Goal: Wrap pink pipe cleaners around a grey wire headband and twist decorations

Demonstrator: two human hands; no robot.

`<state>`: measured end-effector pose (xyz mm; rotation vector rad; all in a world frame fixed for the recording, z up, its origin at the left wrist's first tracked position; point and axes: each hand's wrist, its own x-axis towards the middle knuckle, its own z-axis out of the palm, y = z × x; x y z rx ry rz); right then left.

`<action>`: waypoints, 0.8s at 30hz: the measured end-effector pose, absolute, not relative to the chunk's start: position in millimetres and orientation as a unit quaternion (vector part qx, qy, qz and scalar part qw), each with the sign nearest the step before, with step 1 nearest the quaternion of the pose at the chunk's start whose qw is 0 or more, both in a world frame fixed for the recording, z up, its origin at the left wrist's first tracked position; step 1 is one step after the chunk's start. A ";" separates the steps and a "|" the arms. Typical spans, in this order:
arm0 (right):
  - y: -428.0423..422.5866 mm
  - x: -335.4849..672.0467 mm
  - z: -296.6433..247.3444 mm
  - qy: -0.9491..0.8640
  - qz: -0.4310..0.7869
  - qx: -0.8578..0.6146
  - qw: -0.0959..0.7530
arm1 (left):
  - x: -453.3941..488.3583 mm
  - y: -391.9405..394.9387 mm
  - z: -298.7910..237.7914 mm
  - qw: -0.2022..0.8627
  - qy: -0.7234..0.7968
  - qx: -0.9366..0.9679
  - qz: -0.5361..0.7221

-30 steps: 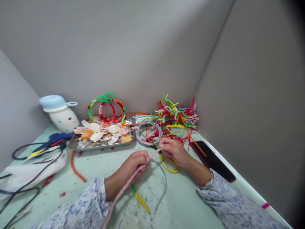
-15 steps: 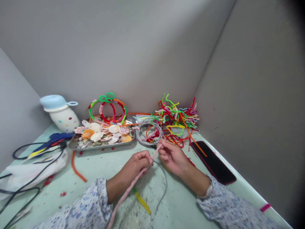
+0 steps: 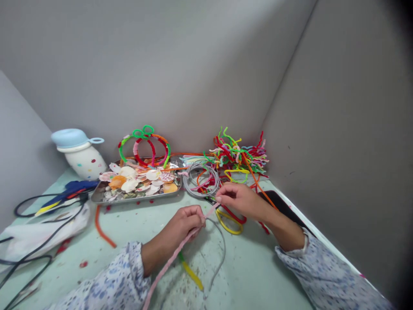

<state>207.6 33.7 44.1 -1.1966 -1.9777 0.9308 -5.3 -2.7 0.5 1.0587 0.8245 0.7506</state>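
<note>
My left hand is closed in a pinch around a pink pipe cleaner, whose long end hangs down toward the near edge of the view. From the same grip a thin grey wire curves down to the right. My right hand pinches the short upper end of the pink pipe cleaner between thumb and forefinger. Beneath the right hand lie a yellow loop and a red strip. A yellow and green pipe cleaner piece rests on the table below my left hand.
Farther back stand a metal tray of shells, ringed pipe-cleaner hoops, a wire coil and a heap of coloured pipe cleaners. A bottle and cables are left; a dark phone is right.
My right hand has moved a little right and turned palm-down, exposing the yellow loop and covering part of the phone. My left hand has stayed nearly in place.
</note>
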 end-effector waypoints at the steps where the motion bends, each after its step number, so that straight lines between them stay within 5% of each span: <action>1: 33.6 208.8 45.8 -0.766 0.331 -0.457 0.308 | -5.4 -2.3 0.4 0.717 0.375 0.481 0.338; 13: 29.6 204.3 47.2 -0.809 0.164 -0.485 0.289 | -4.3 -4.9 6.4 0.705 0.376 0.499 0.337; 24: 26.1 186.5 42.2 -0.405 0.647 -0.424 0.488 | -1.3 -4.4 3.3 0.658 0.372 0.547 0.360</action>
